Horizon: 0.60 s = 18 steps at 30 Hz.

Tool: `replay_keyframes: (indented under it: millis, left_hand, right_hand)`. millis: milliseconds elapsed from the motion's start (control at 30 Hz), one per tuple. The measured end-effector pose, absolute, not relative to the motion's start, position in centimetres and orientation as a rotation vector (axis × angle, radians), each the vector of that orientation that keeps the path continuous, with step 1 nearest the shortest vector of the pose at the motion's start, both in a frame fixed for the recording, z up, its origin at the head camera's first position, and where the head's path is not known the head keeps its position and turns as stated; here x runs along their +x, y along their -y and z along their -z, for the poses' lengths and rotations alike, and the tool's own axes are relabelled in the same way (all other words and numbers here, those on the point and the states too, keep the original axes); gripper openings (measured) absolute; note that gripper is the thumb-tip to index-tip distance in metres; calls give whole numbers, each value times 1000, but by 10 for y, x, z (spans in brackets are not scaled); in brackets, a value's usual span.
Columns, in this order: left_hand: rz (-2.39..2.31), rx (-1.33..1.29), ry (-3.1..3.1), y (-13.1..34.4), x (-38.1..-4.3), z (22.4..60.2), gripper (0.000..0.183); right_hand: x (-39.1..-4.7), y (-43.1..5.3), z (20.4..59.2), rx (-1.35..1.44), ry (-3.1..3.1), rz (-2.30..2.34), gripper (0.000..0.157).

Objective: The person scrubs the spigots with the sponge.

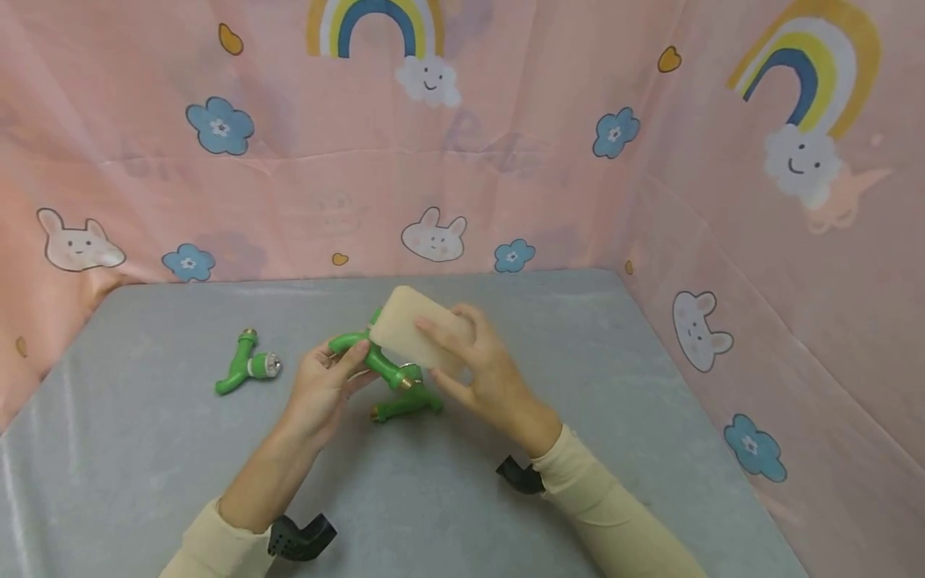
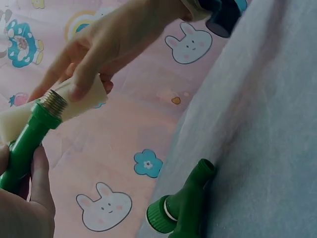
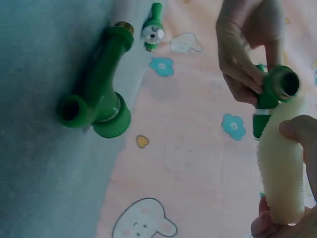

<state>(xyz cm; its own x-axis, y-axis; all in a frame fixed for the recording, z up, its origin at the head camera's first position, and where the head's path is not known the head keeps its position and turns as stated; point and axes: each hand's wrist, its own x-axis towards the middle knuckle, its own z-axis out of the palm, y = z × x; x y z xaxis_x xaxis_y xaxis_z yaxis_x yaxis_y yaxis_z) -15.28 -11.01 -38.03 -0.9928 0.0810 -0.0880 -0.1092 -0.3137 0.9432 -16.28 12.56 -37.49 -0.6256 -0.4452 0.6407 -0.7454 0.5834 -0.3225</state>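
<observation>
My left hand (image 1: 321,385) holds a green plastic faucet (image 1: 379,361) by its body, thumb on top. Its brass-coloured threaded end (image 2: 53,103) points away from the fingers. In my right hand (image 1: 495,369) is a cream-coloured sponge (image 1: 408,321), pinched between thumb and fingers. The sponge lies against the held faucet and covers part of it in the head view. Below the hands, a second green faucet (image 1: 406,405) lies on the table, partly hidden by the held one. A third green faucet (image 1: 242,365) rests to the left of my left hand.
Grey cloth covers the table (image 1: 614,377). A pink curtain (image 1: 289,193) printed with rainbows, rabbits and flowers stands along the back and sides. Black camera mounts (image 1: 302,538) are on both wrists, close above the table.
</observation>
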Motion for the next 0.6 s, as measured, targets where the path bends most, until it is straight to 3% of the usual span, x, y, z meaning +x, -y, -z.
replay_keyframes:
  millis: [267, 600]
  left_hand:
    - [-2616, 0, -1468, 118, -154, 378, 21]
    - [-2668, 135, -1562, 111, -154, 381, 18]
  right_hand:
    - [-165, -126, 378, 877, 2416, -802, 62]
    - [-153, -126, 361, 914, 2482, -1450, 59]
